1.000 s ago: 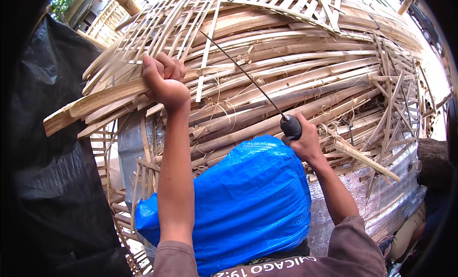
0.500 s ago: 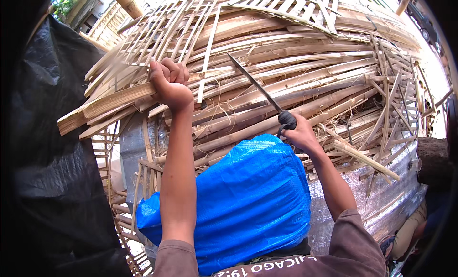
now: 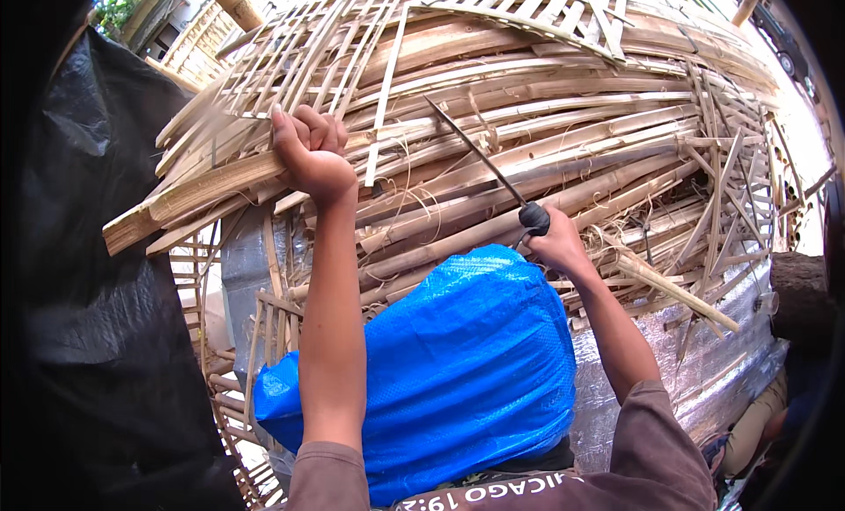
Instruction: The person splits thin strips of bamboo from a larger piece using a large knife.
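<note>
My left hand [image 3: 310, 154] is closed around a split bamboo piece [image 3: 198, 192], its thick cut end sticking out to the lower left. Most of the piece's other end merges with the bamboo behind my hand. My right hand [image 3: 560, 245] grips a long knife [image 3: 480, 154] by its black-wrapped handle. The narrow dark blade points up and left over the bamboo pile, seen nearly edge-on, apart from my left hand. A blue plastic sheet [image 3: 458, 379] covers my lap, between my forearms.
A large heap of split bamboo [image 3: 528, 172] with thin curled shavings spreads ahead. Slatted bamboo panels [image 3: 304, 58] lie on its far side. A black tarp [image 3: 114, 273] hangs at left; silvery sheeting [image 3: 695, 370] lies at right. Part of another person [image 3: 757, 427] shows at lower right.
The knife has shifted slightly right and its blade has turned more edge-on. A shaving near the blade tip stands differently. My left hand and the bamboo piece have moved slightly left.
</note>
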Action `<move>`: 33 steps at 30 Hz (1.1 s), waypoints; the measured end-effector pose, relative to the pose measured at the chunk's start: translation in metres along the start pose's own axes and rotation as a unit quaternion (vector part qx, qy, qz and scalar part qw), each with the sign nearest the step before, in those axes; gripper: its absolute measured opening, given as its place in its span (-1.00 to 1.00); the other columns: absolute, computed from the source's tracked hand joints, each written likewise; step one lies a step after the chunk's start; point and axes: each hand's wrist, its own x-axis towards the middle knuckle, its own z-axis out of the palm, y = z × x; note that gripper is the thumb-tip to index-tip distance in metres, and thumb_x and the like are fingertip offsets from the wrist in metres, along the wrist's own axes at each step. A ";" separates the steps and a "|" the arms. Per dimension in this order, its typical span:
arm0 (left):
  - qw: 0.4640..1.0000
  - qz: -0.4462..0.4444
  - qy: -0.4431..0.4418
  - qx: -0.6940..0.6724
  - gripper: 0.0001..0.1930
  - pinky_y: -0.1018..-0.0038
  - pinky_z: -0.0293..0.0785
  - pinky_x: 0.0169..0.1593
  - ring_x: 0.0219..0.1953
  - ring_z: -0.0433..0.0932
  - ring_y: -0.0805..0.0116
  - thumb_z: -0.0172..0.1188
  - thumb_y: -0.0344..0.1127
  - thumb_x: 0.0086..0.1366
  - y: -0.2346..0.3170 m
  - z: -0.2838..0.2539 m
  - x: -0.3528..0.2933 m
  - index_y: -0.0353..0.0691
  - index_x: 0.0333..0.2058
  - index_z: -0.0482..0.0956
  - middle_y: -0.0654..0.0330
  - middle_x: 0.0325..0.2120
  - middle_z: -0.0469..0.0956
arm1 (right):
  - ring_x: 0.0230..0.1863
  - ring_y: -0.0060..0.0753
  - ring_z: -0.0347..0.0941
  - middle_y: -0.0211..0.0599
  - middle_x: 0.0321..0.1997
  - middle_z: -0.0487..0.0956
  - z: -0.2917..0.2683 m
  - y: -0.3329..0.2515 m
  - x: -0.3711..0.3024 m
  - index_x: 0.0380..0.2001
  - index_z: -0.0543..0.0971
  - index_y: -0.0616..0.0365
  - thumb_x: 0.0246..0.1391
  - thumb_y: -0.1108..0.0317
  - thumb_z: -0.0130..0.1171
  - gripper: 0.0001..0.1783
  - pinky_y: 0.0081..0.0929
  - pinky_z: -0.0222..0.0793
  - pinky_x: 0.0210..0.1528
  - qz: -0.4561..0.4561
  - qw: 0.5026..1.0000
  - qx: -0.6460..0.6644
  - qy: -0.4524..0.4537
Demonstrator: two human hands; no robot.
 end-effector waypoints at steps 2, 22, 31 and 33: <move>1.000 -0.001 -0.020 0.000 -0.50 0.54 -0.18 -0.66 -0.75 -0.20 0.59 -0.14 -0.05 0.49 -0.002 0.000 -0.001 -0.01 -0.64 -0.05 0.40 -0.76 -0.06 | -0.42 -0.26 0.52 -0.11 -0.43 0.60 -0.003 0.010 0.003 -0.18 0.56 0.25 -0.20 0.33 0.33 -0.57 -0.32 0.43 -0.28 -0.012 0.997 0.070 -0.016; 0.994 0.037 0.102 -0.017 -0.48 0.54 -0.18 -0.63 -0.72 -0.17 0.57 -0.11 -0.04 0.48 0.027 0.011 0.013 0.01 -0.64 -0.07 0.40 -0.74 -0.04 | -0.31 0.12 0.62 0.11 -0.42 0.63 0.000 0.002 -0.036 -0.18 0.55 0.20 -0.23 0.33 0.34 -0.55 -0.14 0.46 -0.26 -0.025 0.998 0.013 0.054; 0.991 0.004 0.122 0.047 -0.44 0.54 -0.15 -0.65 -0.78 -0.09 0.58 -0.13 0.03 0.48 0.004 0.022 0.013 -0.01 -0.70 -0.02 0.41 -0.79 -0.06 | -0.29 0.20 0.60 0.13 -0.42 0.62 0.003 -0.001 -0.027 -0.17 0.55 0.16 -0.25 0.35 0.32 -0.54 -0.07 0.45 -0.25 -0.050 0.997 -0.009 0.064; 0.994 0.015 0.095 0.050 -0.45 0.56 -0.15 -0.65 -0.74 -0.13 0.58 -0.17 0.05 0.51 0.002 0.028 0.009 -0.01 -0.66 -0.04 0.43 -0.76 -0.08 | -0.37 0.02 0.59 0.04 -0.44 0.61 0.002 -0.010 -0.026 -0.18 0.54 0.21 -0.25 0.36 0.36 -0.54 -0.17 0.45 -0.28 -0.066 0.995 -0.026 0.063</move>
